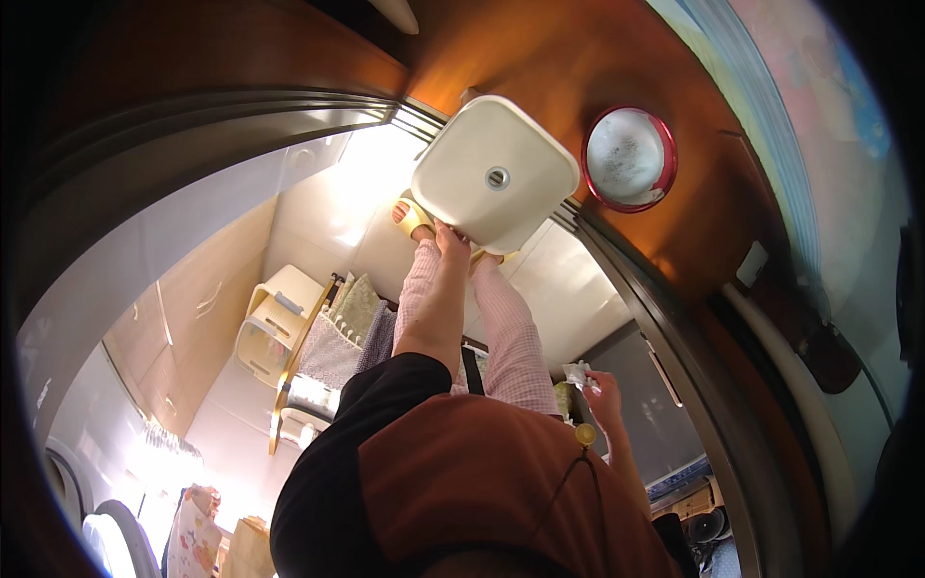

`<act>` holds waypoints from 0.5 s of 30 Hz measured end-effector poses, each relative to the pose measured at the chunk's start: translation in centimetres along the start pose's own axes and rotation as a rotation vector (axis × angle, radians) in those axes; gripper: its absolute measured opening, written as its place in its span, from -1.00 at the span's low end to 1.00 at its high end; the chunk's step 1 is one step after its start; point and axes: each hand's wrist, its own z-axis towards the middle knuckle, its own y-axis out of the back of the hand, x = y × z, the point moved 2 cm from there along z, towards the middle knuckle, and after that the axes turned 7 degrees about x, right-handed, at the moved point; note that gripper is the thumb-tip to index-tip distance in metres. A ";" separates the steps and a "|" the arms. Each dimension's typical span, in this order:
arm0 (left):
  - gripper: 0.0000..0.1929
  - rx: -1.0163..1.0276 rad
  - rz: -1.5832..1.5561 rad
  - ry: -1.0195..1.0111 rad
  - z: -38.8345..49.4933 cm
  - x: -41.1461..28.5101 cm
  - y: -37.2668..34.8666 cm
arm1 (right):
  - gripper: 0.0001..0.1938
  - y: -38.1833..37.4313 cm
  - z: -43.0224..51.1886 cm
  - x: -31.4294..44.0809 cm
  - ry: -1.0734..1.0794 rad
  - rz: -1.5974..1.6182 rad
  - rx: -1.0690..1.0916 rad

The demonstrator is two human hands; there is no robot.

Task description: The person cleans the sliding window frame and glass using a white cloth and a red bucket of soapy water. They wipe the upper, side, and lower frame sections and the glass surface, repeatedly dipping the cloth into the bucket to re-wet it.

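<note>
A cream plastic step stool (462, 162) with a round hole in its square seat is in front of me, across the doorway threshold. My left hand (453, 240) grips its near edge, the fingers partly hidden by the rim. Lower right, beside my thigh, my right hand (605, 399) holds a crumpled white wet cloth or tissue (577, 374). Beyond the door track, a red-rimmed basin (675, 155) stands on the wood floor, right of the stool. White foam with dark specks (625, 155) fills it.
A sliding door frame (650, 278) runs along my right. My feet in yellow slippers (412, 217) stand on pale floor tiles (307, 224). A white plastic basket (278, 325) and hanging towels (336, 350) are to the left. A pale blue curtain (777, 108) hangs at the far right.
</note>
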 end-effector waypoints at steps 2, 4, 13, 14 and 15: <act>-0.39 -0.026 0.075 0.025 0.5 -0.1 1.9 | -0.66 -0.2 -0.1 -1.3 -0.006 -0.016 -0.021; -0.37 -0.037 0.075 0.106 0.5 0.2 4.0 | -0.66 -0.4 -0.4 -2.6 -0.016 -0.018 -0.044; -0.61 -0.036 0.571 0.038 -3.2 -3.9 8.3 | -0.68 -3.7 -1.2 -3.1 0.010 0.056 -0.027; -0.62 0.002 0.666 -0.060 -4.1 -5.5 7.9 | -0.68 -3.7 -1.0 -2.6 0.009 0.036 -0.029; -0.63 -0.005 0.776 -0.133 -5.0 -7.1 7.2 | -0.68 -3.5 -0.8 -1.7 0.042 0.039 -0.058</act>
